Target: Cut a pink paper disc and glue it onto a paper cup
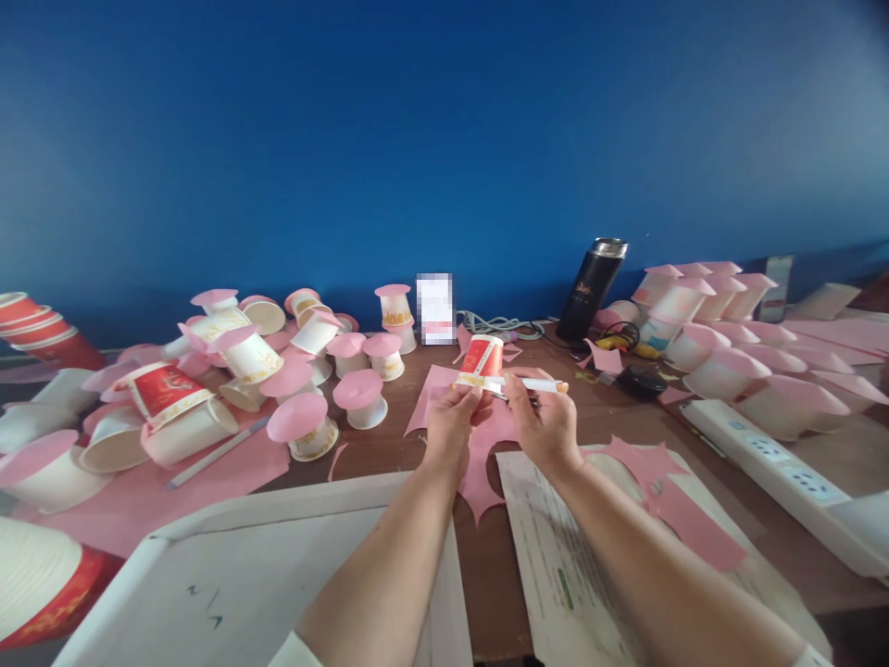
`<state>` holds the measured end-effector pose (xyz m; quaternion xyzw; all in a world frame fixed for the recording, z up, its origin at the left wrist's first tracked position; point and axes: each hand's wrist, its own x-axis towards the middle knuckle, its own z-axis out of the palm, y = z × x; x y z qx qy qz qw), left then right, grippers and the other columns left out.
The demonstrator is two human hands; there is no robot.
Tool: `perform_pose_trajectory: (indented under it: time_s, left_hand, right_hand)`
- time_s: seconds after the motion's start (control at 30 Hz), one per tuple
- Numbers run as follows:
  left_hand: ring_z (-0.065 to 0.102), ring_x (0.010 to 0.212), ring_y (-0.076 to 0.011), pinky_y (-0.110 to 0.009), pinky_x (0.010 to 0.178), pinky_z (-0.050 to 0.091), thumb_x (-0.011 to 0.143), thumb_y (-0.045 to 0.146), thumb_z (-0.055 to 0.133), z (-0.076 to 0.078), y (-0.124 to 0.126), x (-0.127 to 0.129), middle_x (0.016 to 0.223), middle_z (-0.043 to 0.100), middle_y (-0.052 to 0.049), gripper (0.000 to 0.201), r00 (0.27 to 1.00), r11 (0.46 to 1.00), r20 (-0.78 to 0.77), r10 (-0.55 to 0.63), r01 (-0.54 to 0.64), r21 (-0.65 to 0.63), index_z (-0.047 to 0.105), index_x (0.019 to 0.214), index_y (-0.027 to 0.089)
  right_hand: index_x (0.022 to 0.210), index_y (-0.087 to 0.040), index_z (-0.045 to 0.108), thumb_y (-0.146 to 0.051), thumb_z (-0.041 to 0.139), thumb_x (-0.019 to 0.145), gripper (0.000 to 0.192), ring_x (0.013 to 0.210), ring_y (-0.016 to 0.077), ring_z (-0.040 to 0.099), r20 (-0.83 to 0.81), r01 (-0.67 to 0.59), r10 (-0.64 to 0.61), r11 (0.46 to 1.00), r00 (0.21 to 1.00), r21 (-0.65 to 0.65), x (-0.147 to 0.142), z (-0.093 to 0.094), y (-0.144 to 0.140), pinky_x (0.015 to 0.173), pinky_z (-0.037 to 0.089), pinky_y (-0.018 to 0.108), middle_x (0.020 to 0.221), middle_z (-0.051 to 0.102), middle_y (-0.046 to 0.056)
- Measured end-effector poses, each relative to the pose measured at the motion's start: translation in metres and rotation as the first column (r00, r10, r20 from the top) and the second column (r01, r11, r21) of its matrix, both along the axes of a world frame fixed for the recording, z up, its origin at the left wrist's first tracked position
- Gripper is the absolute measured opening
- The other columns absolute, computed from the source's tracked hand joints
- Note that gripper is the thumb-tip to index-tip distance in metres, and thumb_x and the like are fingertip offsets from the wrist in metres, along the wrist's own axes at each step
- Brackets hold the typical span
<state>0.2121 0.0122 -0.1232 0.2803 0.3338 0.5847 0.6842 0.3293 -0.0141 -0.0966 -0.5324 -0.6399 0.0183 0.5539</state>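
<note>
My left hand (450,419) holds an upturned red and white paper cup (480,359) by its rim, above a sheet of pink paper (479,435) on the brown table (389,435). My right hand (543,417) grips a white pen-like stick with an orange tip (534,383), laid across the cup's rim. Both hands meet just in front of me at the table's middle.
Many upturned paper cups topped with pink paper discs (306,426) crowd the left, and more (722,371) the right. A black flask (592,289), cables, a white power strip (770,454), pink scraps, a printed sheet (556,556) and a white board (278,574) lie around.
</note>
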Motion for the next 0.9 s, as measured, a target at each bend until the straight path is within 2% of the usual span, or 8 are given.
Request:
perform_pose_trajectory:
  time_s: [0.17, 0.3, 0.53, 0.67, 0.9]
  left_hand:
    - [0.062, 0.067, -0.0098, -0.024, 0.070, 0.048, 0.056, 0.030, 0.086, 0.0005, 0.0009, -0.0006, 0.069, 0.065, -0.001, 0.030, 0.999, 0.999, 0.045, 0.020, -0.019, -0.040, 0.067, 0.072, 0.013]
    - [0.062, 0.067, -0.0092, -0.023, 0.070, 0.048, 0.056, 0.027, 0.085, 0.0009, 0.0010, -0.0010, 0.069, 0.065, 0.000, 0.028, 0.997, 0.999, 0.079, 0.015, -0.011, -0.050, 0.066, 0.071, 0.014]
    - [0.062, 0.066, -0.0091, -0.024, 0.070, 0.048, 0.058, 0.024, 0.084, 0.0020, 0.0014, -0.0010, 0.068, 0.064, 0.000, 0.026, 0.996, 0.997, 0.090, 0.020, -0.013, -0.074, 0.065, 0.072, 0.014]
    - [0.062, 0.066, -0.0089, -0.023, 0.069, 0.047, 0.059, 0.023, 0.083, 0.0026, 0.0014, -0.0014, 0.068, 0.064, 0.000, 0.024, 0.995, 0.997, 0.100, 0.021, -0.013, -0.077, 0.065, 0.072, 0.014]
    - [0.062, 0.066, -0.0080, -0.021, 0.067, 0.048, 0.061, 0.021, 0.082, 0.0022, 0.0011, -0.0015, 0.068, 0.065, 0.000, 0.022, 0.993, 0.997, 0.117, 0.022, -0.013, -0.077, 0.066, 0.072, 0.013]
  right_hand:
    - [0.086, -0.021, 0.066, -0.038, 0.047, 0.093, 0.027, 0.071, 0.0174, 0.064, -0.007, 0.045, -0.046, 0.998, 0.999, -0.031, -0.0002, -0.0003, -0.0004, 0.067, 0.049, 0.027, 0.081, 0.071, 0.005]
    - [0.088, -0.022, 0.068, -0.037, 0.047, 0.094, 0.026, 0.077, 0.0177, 0.065, -0.006, -0.004, 0.003, 1.000, 1.000, -0.019, -0.0007, -0.0007, -0.0008, 0.071, 0.049, 0.027, 0.088, 0.071, 0.005]
    - [0.086, -0.021, 0.066, -0.039, 0.047, 0.093, 0.027, 0.071, 0.0179, 0.064, -0.007, 0.046, -0.046, 0.999, 0.999, -0.027, 0.0001, -0.0009, -0.0005, 0.068, 0.050, 0.028, 0.080, 0.070, 0.005]
    - [0.086, -0.021, 0.066, -0.038, 0.047, 0.093, 0.027, 0.072, 0.0178, 0.064, -0.010, 0.064, -0.064, 0.998, 0.998, -0.008, 0.0007, -0.0009, 0.0000, 0.072, 0.050, 0.029, 0.085, 0.070, 0.005]
    - [0.086, -0.022, 0.066, -0.037, 0.047, 0.094, 0.026, 0.077, 0.0183, 0.065, -0.013, 0.016, -0.016, 1.000, 1.000, -0.005, -0.0006, -0.0011, -0.0005, 0.072, 0.049, 0.029, 0.087, 0.070, 0.005]
